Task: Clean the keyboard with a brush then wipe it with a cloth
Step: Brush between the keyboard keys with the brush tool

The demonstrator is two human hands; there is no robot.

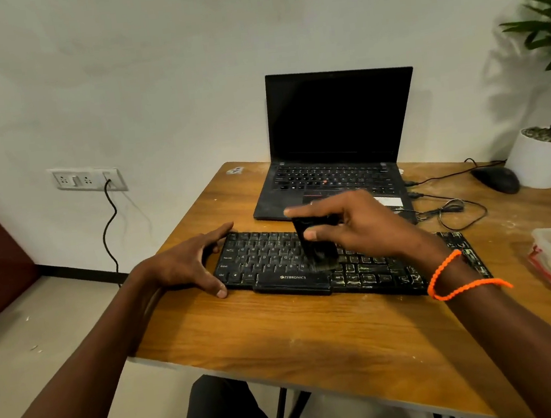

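At frame centre, the keyboard [342, 263] is steadied at its left end by the spread left hand [191, 264]. The brush [315, 238], pinched by the right hand [354, 223], seems light and stiff-handled, best gripped high.

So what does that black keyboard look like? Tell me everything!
The black Zebronics keyboard looks plastic and lies flat on the wooden table, in front of the laptop. Pale dust speckles its right-side keys. The left hand steadies its left end, while the right hand presses a black brush onto its middle keys.
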